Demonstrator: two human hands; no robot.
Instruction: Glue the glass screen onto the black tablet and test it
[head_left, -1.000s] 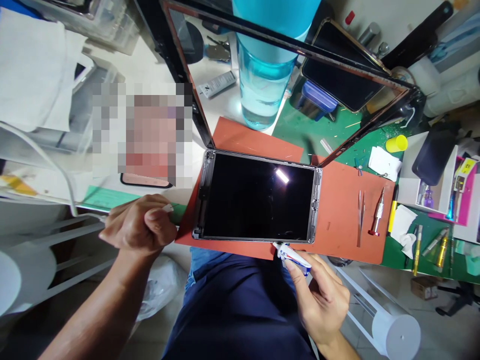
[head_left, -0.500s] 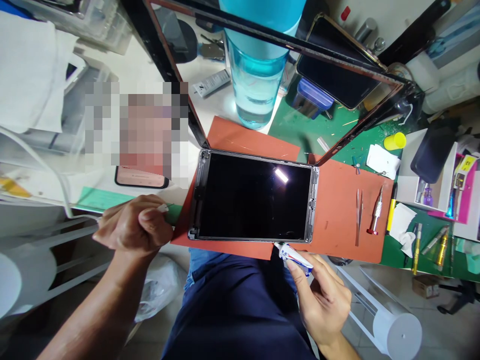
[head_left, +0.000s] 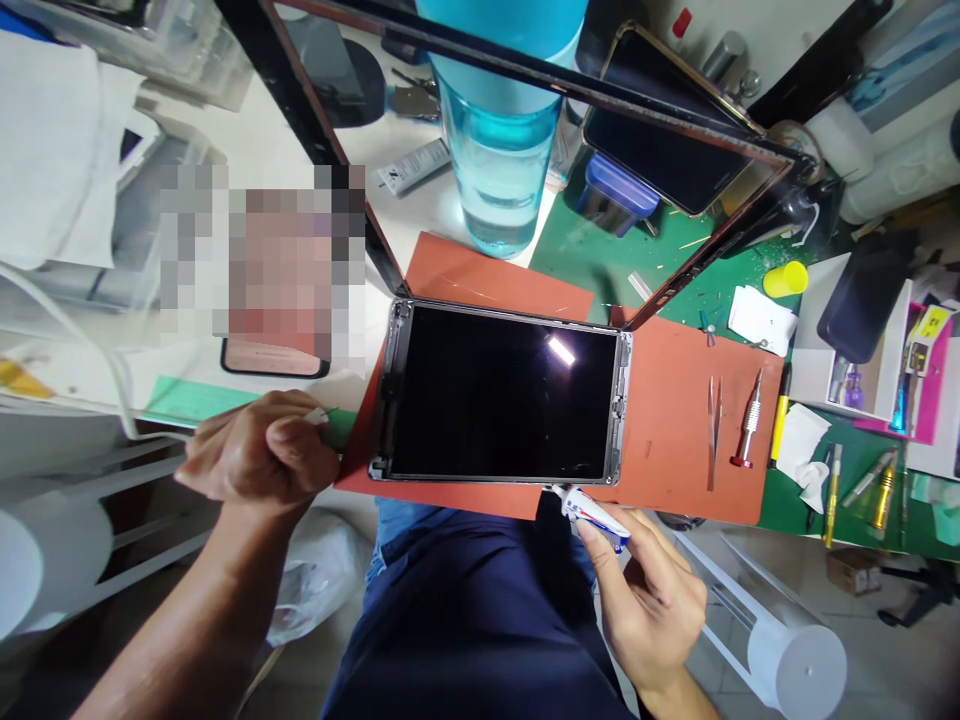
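My right hand (head_left: 656, 590) pinches a small white and blue glue tube (head_left: 596, 520) between thumb and fingers. The tube's nozzle is at the near edge of an opened tablet (head_left: 506, 395), towards its right corner; whether it touches cannot be made out. The tablet lies dark screen up on an orange mat (head_left: 675, 420). Along its far edge a black-framed clear glass panel (head_left: 346, 165) stands tilted up. My left hand (head_left: 259, 450) is closed in a fist left of the mat, with a tiny white bit showing between thumb and forefinger.
Right of the tablet lie tweezers (head_left: 713, 430), a screwdriver (head_left: 748, 420) and a yellow-black pen (head_left: 781, 415). A blue-tinted water container (head_left: 499, 170) stands behind the glass panel. At left are a phone (head_left: 276, 358) and a white cable (head_left: 90, 330). A yellow cap (head_left: 785, 279) sits far right.
The glue tube and my right hand have shifted slightly right along the tablet's near edge. My left hand keeps its fist. The whole view has moved a little.
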